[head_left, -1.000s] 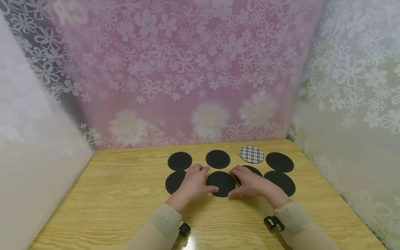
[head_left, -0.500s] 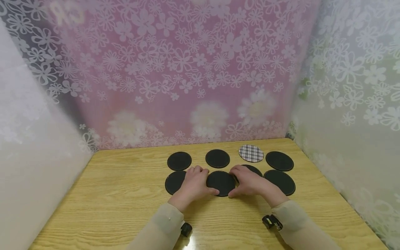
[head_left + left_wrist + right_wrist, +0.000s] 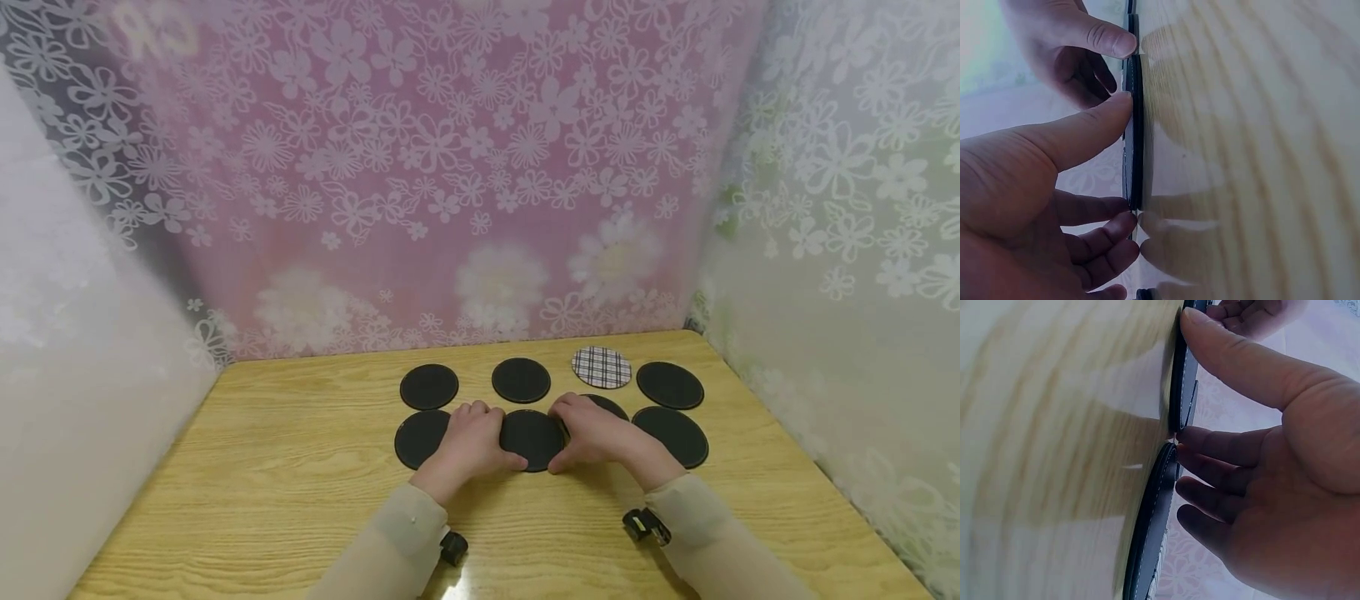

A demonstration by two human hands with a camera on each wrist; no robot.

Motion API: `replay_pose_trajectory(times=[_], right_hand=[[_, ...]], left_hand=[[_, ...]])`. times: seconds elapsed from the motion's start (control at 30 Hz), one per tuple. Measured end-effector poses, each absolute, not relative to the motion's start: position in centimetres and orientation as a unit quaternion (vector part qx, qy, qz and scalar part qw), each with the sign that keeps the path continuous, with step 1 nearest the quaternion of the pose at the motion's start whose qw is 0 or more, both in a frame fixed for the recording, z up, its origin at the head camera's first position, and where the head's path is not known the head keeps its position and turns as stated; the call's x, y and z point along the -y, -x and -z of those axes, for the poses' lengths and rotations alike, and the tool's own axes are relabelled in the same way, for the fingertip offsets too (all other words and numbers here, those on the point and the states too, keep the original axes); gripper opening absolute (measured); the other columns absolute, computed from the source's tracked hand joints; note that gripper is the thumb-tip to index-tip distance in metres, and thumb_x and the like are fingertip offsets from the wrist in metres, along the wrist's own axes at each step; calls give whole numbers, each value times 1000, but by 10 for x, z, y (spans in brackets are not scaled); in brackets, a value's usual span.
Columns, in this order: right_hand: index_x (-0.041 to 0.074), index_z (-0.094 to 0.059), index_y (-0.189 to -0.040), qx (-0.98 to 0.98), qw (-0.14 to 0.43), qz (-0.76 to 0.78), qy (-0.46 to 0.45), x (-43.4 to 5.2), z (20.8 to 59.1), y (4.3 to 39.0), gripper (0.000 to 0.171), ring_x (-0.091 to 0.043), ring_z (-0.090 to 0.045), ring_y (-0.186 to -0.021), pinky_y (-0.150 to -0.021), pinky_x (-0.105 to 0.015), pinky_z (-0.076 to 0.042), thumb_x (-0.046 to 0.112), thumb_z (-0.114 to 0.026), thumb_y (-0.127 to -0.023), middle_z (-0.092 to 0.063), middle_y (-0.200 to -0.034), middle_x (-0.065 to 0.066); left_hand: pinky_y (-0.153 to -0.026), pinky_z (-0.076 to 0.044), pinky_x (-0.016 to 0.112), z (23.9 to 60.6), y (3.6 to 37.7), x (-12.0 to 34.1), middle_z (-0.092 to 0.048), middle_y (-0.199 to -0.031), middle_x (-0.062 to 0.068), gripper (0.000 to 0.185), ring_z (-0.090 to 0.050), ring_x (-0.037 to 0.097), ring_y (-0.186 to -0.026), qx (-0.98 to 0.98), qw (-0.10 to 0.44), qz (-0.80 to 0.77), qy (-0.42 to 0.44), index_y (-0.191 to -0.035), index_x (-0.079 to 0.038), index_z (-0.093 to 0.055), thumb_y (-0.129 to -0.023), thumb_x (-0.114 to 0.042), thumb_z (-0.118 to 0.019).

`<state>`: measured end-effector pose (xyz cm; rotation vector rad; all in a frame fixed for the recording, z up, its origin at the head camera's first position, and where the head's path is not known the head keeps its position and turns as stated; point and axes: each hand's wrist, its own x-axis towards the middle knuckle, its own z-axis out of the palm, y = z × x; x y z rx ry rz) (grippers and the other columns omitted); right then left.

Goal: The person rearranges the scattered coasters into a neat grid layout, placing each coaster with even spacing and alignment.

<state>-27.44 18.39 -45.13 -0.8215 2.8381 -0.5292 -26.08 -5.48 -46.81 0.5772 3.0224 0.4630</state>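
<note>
In the head view a round black coaster [image 3: 532, 442] lies in the middle of the front row, between both hands. My left hand [image 3: 470, 446] holds its left side, thumb at the near edge and fingertips by the far left edge. On the right side my right hand [image 3: 600, 433] grips the same coaster, its thumb at the near right edge. The left wrist view shows the coaster's stitched rim [image 3: 1133, 156] spanned by thumb and index finger. Under the right hand, another black coaster [image 3: 606, 406] is partly covered; the left hand overlaps a black coaster [image 3: 420, 439].
Behind lie two black coasters [image 3: 429, 387] [image 3: 521, 380], a plaid coaster [image 3: 602, 367] and a black coaster [image 3: 670, 385] at the right. One more black coaster [image 3: 672, 436] sits front right. Flowered curtains [image 3: 487, 167] surround the wooden table [image 3: 300, 467].
My left hand has shifted slightly to the right, with its fingers now against the coaster's left edge. The middle coaster has edged a little right; the right hand stays almost still.
</note>
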Motion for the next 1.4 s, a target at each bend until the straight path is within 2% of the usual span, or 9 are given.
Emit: replay_pose_trajectory(times=[0.13, 0.43, 0.57, 0.7, 0.93, 1.13, 1.4], right_hand=[[-3, -69, -130, -948, 81, 175, 253, -180, 448, 272, 74, -40, -58, -126, -108, -56, -52, 37, -103, -78, -61, -136, -18], [-4, -69, -127, -946, 75, 174, 264, -183, 454, 278, 71, -38, -59, -120, -104, -54, -54, 40, -101, -81, -61, -130, -18], [-3, -70, -125, -949, 88, 178, 246, -178, 450, 274, 68, -39, -58, -124, -106, -55, -52, 33, -103, -77, -62, -131, -17], [-1, -70, -124, -952, 88, 172, 239, -176, 452, 274, 68, -39, -56, -127, -107, -55, -52, 33, -104, -76, -62, -131, -15], [-2, -68, -129, -958, 84, 169, 216, -174, 453, 276, 73, -39, -55, -128, -109, -55, -51, 31, -105, -75, -65, -127, -14], [-2, -68, -134, -961, 85, 167, 202, -172, 451, 276, 77, -39, -56, -127, -106, -57, -51, 32, -105, -75, -70, -116, -9], [1, -65, -137, -963, 73, 167, 196, -172, 451, 275, 80, -39, -56, -124, -102, -57, -53, 31, -106, -75, -72, -112, -7]], left_hand=[[-111, -45, 50, 467, 262, 56, -64, -120, 12, 86, -55, 31, -113, -971, 19, -145, -187, -140, -3, -71, -82, -60, -96], [-105, -46, 49, 466, 260, 57, -63, -114, 10, 85, -53, 29, -105, -973, 23, -139, -185, -135, -3, -71, -77, -58, -100], [-102, -44, 53, 465, 259, 57, -63, -115, 10, 85, -53, 30, -107, -973, 31, -152, -173, -135, -3, -71, -77, -57, -100], [-100, -42, 53, 466, 259, 56, -64, -118, 11, 87, -54, 31, -110, -973, 35, -160, -164, -138, -3, -70, -76, -56, -101], [-101, -42, 53, 466, 259, 54, -68, -123, 14, 92, -58, 34, -114, -975, 26, -157, -157, -142, -2, -67, -76, -56, -101], [-102, -43, 54, 466, 259, 54, -69, -123, 15, 92, -61, 35, -116, -974, 24, -164, -156, -142, -1, -66, -75, -53, -102], [-107, -45, 55, 464, 260, 53, -68, -126, 18, 95, -60, 37, -119, -973, 16, -171, -156, -145, 2, -62, -76, -50, -103]])
